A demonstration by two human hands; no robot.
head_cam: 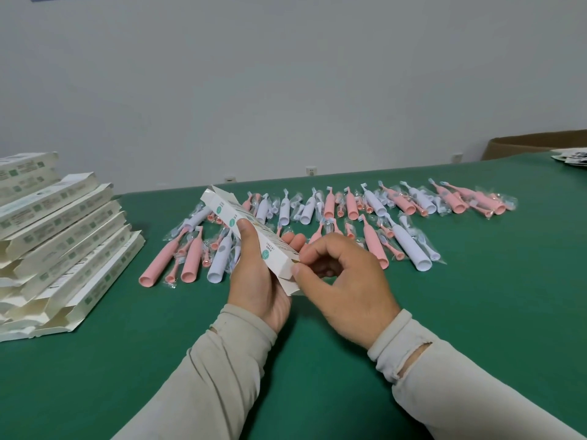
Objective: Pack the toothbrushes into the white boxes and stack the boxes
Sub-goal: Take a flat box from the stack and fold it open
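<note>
Far left: heap of white boxes lying flat, open ends toward the near table edge. Centre, held above the green table: one white box, long axis slanting from far-left down to near-right, far flap open. Left hand wrapped round its middle, thumb on top, fingers underneath. Right hand pinching the near end flap, thumb and forefinger closed on it. Behind and right: toothbrushes in pink and white, bagged, heads mostly pointing away
</note>
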